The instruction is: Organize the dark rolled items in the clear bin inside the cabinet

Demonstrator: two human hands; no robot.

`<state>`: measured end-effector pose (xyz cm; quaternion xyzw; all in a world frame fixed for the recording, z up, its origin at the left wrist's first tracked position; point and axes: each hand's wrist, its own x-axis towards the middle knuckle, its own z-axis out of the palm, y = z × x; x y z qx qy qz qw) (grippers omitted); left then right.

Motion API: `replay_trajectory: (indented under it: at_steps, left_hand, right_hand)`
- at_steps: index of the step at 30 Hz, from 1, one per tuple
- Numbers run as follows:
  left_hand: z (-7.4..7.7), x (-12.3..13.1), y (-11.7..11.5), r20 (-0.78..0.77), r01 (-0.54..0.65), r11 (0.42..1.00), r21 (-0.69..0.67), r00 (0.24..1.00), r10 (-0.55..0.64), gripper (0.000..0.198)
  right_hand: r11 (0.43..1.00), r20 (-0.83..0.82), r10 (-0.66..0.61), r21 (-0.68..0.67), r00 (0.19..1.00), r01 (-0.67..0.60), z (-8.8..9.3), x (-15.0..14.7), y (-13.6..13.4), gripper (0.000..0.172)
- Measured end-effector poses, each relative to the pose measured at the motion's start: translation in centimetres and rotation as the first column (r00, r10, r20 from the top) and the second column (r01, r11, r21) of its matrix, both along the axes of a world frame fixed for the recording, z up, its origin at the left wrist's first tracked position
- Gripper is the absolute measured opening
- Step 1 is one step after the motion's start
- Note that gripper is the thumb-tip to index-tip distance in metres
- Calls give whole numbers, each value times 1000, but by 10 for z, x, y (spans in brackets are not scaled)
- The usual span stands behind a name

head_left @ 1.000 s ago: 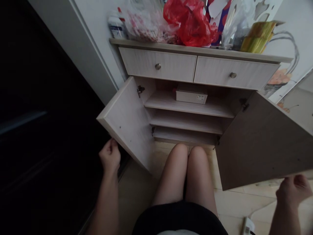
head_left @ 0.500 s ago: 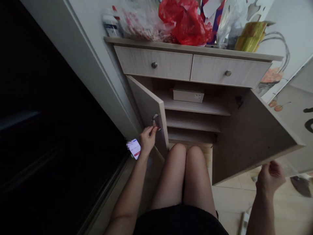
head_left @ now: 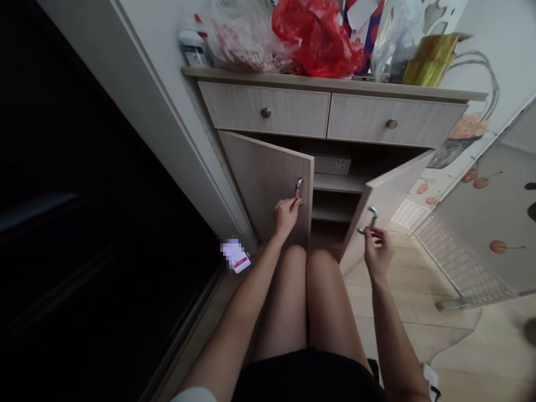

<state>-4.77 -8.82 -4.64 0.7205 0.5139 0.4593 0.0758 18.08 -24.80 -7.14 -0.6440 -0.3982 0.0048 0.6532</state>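
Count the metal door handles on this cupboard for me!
2. One curved handle is on the left door, at the left hand; the other handle is on the right door, at the right hand.

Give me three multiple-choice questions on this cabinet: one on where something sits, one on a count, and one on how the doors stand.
1. Where is the white box?
A. On the floor
B. On a cabinet shelf
C. On the cabinet top

2. How many drawers sit above the doors?
A. One
B. Three
C. Two

3. How do the cabinet doors stand?
A. Both shut
B. Both partly open
C. One is missing

Answers:
1. B, it rests on the shelf behind the doors.
2. C, two knobbed drawers sit side by side.
3. B, a gap shows the shelves, with the left hand and right hand at the handles.
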Motion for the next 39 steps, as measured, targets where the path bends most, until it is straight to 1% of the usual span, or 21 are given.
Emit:
replay_trajectory:
  at_steps: [3, 6, 8, 11, 18, 22, 29, 33, 39]
  left_hand:
    - [3, 6, 3, -51, -7, 1000, -5, 999, 7, 30]
    - [6, 13, 7, -92, -10, 999, -31, 996, 8, 32]
    - [8, 18, 12, -110, -14, 999, -51, 994, 9, 34]
    - [11, 27, 22, -126, -29, 997, -75, 992, 20, 36]
    - [17, 44, 42, -166, -52, 992, -114, 986, 32, 38]
    - [19, 50, 51, -199, -66, 991, -115, 979, 42, 37]
    - [21, 61, 68, -186, -72, 988, -135, 982, 46, 41]
    - [22, 65, 75, -198, -83, 988, -132, 979, 56, 42]
    - [26, 69, 80, -213, -106, 981, -162, 974, 70, 43]
  right_hand:
    - [996, 2, 87, -17, 996, -87, 8, -22, 49, 41]
    - [991, 4, 125, -54, 992, -125, 15, -37, 91, 37]
    - [987, 4, 131, -91, 991, -130, 18, -43, 113, 34]
    - [981, 2, 141, -132, 990, -140, 22, -47, 136, 31]
    - [972, 33, 150, -186, 988, -141, 27, -48, 169, 26]
    - [969, 57, 135, -216, 989, -119, 30, -48, 185, 27]
    - [956, 68, 142, -267, 988, -119, 36, -48, 202, 27]
    - [959, 66, 129, -262, 989, -107, 35, -47, 211, 27]
    - [972, 50, 108, -216, 993, -95, 28, -44, 227, 22]
